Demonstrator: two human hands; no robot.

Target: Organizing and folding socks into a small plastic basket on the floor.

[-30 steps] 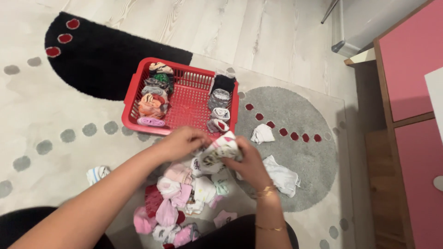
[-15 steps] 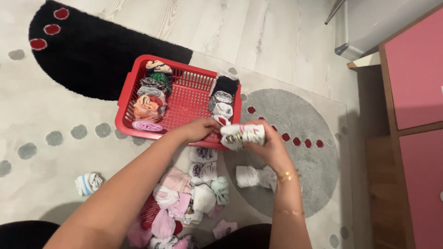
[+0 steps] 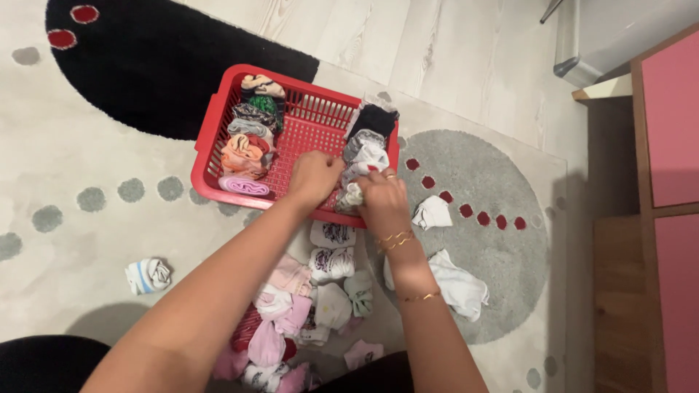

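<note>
A red plastic basket (image 3: 211, 145) sits on the rug with a row of folded socks (image 3: 247, 142) along its left side and another row (image 3: 366, 142) along its right. My right hand (image 3: 380, 198) presses a folded white patterned sock (image 3: 352, 196) into the near end of the right row. Beside it, my left hand (image 3: 314, 177) rests inside the basket with curled fingers, touching that sock. A pile of loose pink and white socks (image 3: 298, 306) lies in front of the basket.
A rolled blue-striped sock (image 3: 148, 275) lies alone at the left. Two white socks (image 3: 432, 212) (image 3: 459, 285) rest on the grey circle of the rug. A pink cabinet (image 3: 670, 145) stands at the right, and wood floor lies beyond the rug.
Both hands moved forward from above the pile into the basket. The folded patterned sock went from mid-air at the basket's front rim down into the right row.
</note>
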